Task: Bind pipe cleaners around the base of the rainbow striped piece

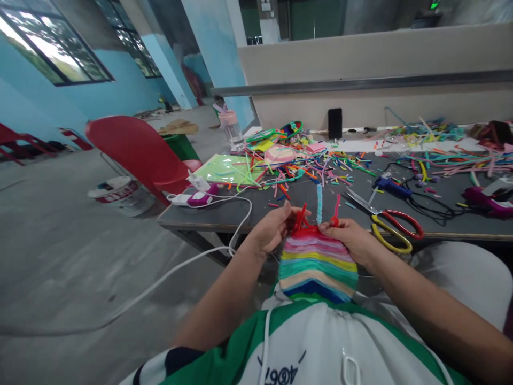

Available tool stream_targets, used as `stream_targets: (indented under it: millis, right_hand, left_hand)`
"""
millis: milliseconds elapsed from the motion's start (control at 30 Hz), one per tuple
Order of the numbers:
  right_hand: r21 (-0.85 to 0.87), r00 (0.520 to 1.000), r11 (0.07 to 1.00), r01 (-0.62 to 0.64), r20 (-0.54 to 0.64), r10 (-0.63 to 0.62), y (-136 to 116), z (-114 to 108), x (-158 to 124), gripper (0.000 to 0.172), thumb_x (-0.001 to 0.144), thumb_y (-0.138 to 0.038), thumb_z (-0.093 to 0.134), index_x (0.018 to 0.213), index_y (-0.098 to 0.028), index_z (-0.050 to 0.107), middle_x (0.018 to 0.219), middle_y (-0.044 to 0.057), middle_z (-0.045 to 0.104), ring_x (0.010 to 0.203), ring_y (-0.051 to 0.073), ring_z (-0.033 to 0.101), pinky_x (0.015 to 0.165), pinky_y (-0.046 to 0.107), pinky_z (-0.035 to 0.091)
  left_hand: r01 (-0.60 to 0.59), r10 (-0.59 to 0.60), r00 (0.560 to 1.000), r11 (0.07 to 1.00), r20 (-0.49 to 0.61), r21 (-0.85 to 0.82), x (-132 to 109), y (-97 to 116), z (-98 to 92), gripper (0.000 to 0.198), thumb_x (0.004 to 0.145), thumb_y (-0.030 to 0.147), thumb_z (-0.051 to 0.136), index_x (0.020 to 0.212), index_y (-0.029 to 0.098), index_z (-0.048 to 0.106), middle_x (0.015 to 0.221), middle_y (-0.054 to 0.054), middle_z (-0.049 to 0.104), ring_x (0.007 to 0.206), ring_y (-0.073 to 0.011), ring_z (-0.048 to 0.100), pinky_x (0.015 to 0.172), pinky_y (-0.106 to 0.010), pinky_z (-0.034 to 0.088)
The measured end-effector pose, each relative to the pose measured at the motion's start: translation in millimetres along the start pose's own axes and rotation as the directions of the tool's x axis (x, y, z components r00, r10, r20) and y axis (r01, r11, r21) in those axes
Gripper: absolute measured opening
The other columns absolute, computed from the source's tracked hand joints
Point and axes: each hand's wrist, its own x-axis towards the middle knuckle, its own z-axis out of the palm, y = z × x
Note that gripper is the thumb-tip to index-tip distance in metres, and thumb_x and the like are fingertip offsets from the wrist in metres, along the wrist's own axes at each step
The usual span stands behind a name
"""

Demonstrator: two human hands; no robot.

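Note:
A striped pipe-cleaner piece hangs over my lap, in bands of red, pink, yellow, teal, beige, blue and green. At its upper left corner my left hand has its fingers closed around the red edge, by an upright red pipe-cleaner end. My right hand pinches the upper right edge between thumb and fingers. Just above that hand a pinkish-red end sticks up. Between the hands a light blue fuzzy strip stands upright. The fingertips of my left hand are partly hidden.
Scissors with red and yellow handles lie right of my right hand. Behind them is a blue glue gun. Cut pipe-cleaner bits cover the dark table. A white cable trails off the left edge, near a red chair.

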Motion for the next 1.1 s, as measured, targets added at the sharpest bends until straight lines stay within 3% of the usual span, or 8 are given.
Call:
stream_targets:
  millis: [100,200,467,600,833,1000,1100]
  right_hand:
    - [0.005,1.000,1.000,0.000,-0.007,0.000,3,0,-4,0.030,0.050,-0.033,0.081,0.069,-0.015,0.068,0.062,0.001,0.068,0.058,0.015,0.062,0.064,0.029,0.048]
    - [-0.009,1.000,1.000,0.002,0.000,-0.002,6,0,-7,0.029,0.050,-0.035,0.081,0.068,-0.016,0.068,0.062,0.000,0.068,0.058,0.015,0.062,0.064,0.029,0.047]
    - [-0.021,1.000,1.000,0.006,0.009,-0.006,9,-2,-10,0.027,0.053,-0.036,0.080,0.066,-0.016,0.067,0.059,-0.001,0.066,0.053,0.013,0.060,0.062,0.028,0.046]
    - [-0.044,1.000,0.999,0.001,0.008,-0.001,9,-2,-12,0.029,0.054,-0.038,0.079,0.069,-0.017,0.068,0.061,0.001,0.068,0.055,0.015,0.061,0.061,0.029,0.047]
    - [-0.051,1.000,0.999,0.014,-0.015,-0.015,12,-2,-16,0.028,0.056,-0.040,0.078,0.069,-0.017,0.068,0.059,0.000,0.066,0.053,0.016,0.061,0.061,0.031,0.047]
    - [-0.027,1.000,1.000,0.015,-0.021,-0.015,15,1,-16,0.027,0.058,-0.041,0.077,0.067,-0.018,0.068,0.060,0.000,0.067,0.054,0.015,0.060,0.058,0.029,0.046]
    - [-0.040,0.999,0.999,0.027,-0.034,-0.029,15,1,-15,0.028,0.057,-0.042,0.077,0.067,-0.018,0.068,0.060,0.000,0.067,0.054,0.014,0.060,0.058,0.028,0.045]
  left_hand:
    - [0.050,-0.049,0.998,0.999,-0.038,0.021,6,-6,-4.8,0.038,0.068,0.046,0.069,0.083,0.011,0.069,0.070,-0.006,0.066,0.059,-0.0107,0.058,0.057,-0.020,0.043]
    - [0.075,-0.075,0.997,0.997,-0.002,0.033,8,-10,-10.5,0.030,0.063,0.034,0.076,0.082,0.012,0.067,0.070,-0.004,0.065,0.057,-0.0089,0.056,0.057,-0.020,0.042]
    - [0.147,-0.157,0.984,0.982,0.084,0.116,11,-12,-23.8,0.027,0.063,0.032,0.075,0.075,0.009,0.065,0.062,-0.002,0.061,0.054,-0.0082,0.053,0.058,-0.021,0.041]
    - [0.188,-0.199,0.979,0.969,0.053,0.161,15,-20,-25.7,0.022,0.063,0.028,0.073,0.072,0.010,0.063,0.057,0.000,0.057,0.049,-0.0074,0.049,0.053,-0.020,0.038]
    - [0.028,-0.037,0.999,0.960,0.026,0.279,12,-29,-19.5,0.020,0.066,0.029,0.068,0.062,0.012,0.058,0.053,0.002,0.051,0.047,-0.0057,0.042,0.049,-0.018,0.029]
    - [-0.071,0.040,0.996,0.896,0.081,0.438,5,-22,-19.6,0.018,0.072,0.030,0.062,0.065,0.013,0.059,0.056,0.001,0.054,0.050,-0.0073,0.043,0.052,-0.020,0.032]
    - [-0.105,0.070,0.993,0.890,0.093,0.443,4,-20,-19.8,0.021,0.072,0.033,0.063,0.067,0.013,0.060,0.058,0.000,0.056,0.052,-0.0084,0.046,0.053,-0.020,0.035]
